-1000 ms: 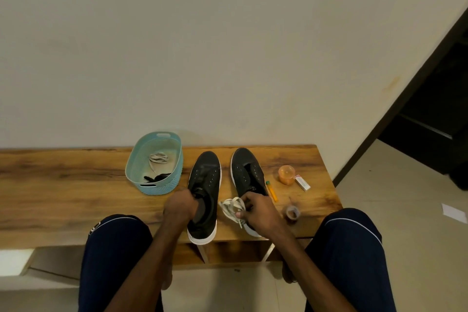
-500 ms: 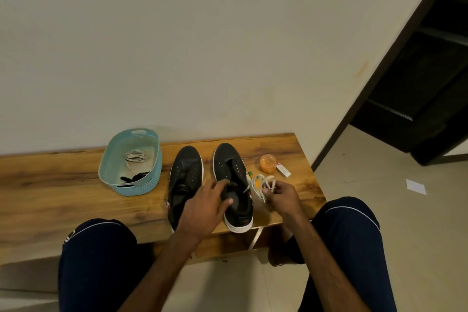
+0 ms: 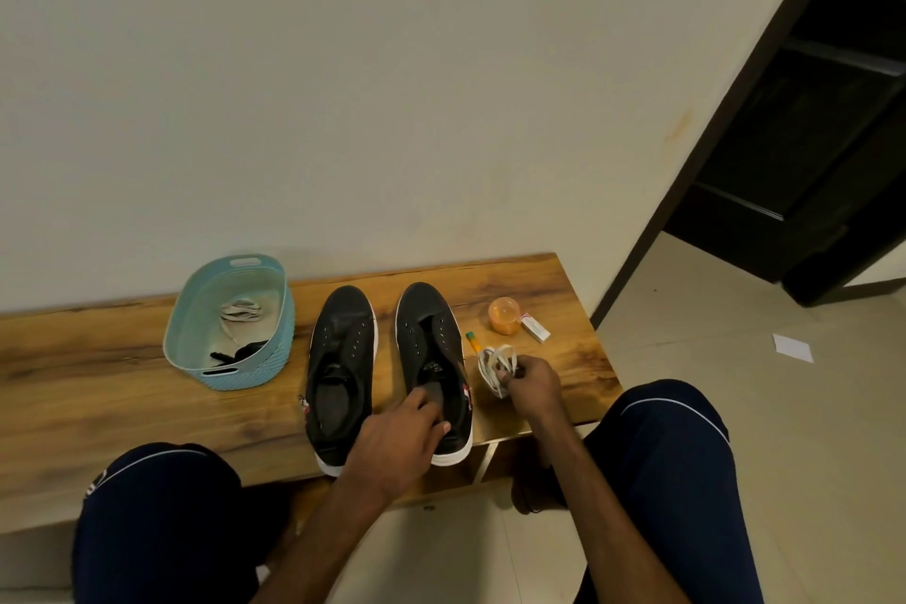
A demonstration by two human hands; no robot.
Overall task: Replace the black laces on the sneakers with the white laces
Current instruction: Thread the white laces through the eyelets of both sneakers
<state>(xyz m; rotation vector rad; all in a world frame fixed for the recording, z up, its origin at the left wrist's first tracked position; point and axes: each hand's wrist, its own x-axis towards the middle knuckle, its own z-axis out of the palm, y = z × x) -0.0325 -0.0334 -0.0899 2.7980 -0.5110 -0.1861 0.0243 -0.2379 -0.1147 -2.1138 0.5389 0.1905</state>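
Two black sneakers with white soles stand side by side at the middle of the wooden tabletop (image 3: 98, 373), toes toward the wall and heels at the near edge, their eyelets showing as pale dots. The left sneaker (image 3: 343, 348) stands untouched. The left hand (image 3: 397, 446) grips the heel of the right sneaker (image 3: 429, 338), fingers curled over the collar into the opening and thumb against the outer side. Just right of that sneaker, the right hand (image 3: 534, 383) pinches a looped bundle of white lace (image 3: 492, 370), which hangs from the fingers down to the tabletop; the hands are apart, with the sneaker's heel between them. A pencil (image 3: 473, 341) lies beside the right sneaker, just above the bundle. Farther toward the right end sit an orange cup (image 3: 504, 315) and a small white box (image 3: 535, 328), touching or nearly so. Left of the sneakers stands a teal basket (image 3: 255, 368), close to the left sneaker; inside it lie a second white lace (image 3: 241, 310), coiled near the far wall, and the black laces (image 3: 240, 352), heaped against the near wall. The person's knees in dark blue trousers fill the lower corners of the frame. At right, a dark doorway opens, and a scrap of paper (image 3: 792, 347) lies on the tiled floor.
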